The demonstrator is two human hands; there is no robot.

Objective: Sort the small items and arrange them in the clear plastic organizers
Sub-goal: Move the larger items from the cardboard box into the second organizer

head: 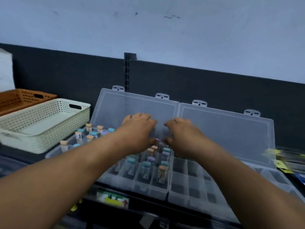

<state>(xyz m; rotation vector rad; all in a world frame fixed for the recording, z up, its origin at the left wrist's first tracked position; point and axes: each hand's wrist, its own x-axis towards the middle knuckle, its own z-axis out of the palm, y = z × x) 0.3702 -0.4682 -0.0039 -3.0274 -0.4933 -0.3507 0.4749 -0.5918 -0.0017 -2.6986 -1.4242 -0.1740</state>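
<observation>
The small vials [162,171], capped in teal, peach and lilac, stand upright in the compartments of the left organizer [148,190]. One cluster sits at its far left end and another in the columns at its right end. This clear box lies on a dark surface, touching the right organizer [189,194] along their shared side. Each box has its lid swung up and back: the left lid [115,109] and the right lid [231,126] both lean toward the dark wall panel [66,71]. The left hand [140,129] and the right hand [179,134] reach in side by side over the far right part of the left organizer, knuckles up and fingers bent downward, nearly meeting. Both are blurred, so I cannot tell whether either hand is holding a vial or only hovering over them. To the left of the boxes stands a cream perforated basket [44,123], with an orange basket [21,100] just behind it. At the right edge lie blurred packets with yellow tags [283,159]. A slotted metal upright [127,71] runs up the panel behind the left lid, and a green and yellow label [113,198] shows just below the left organizer's front edge.
</observation>
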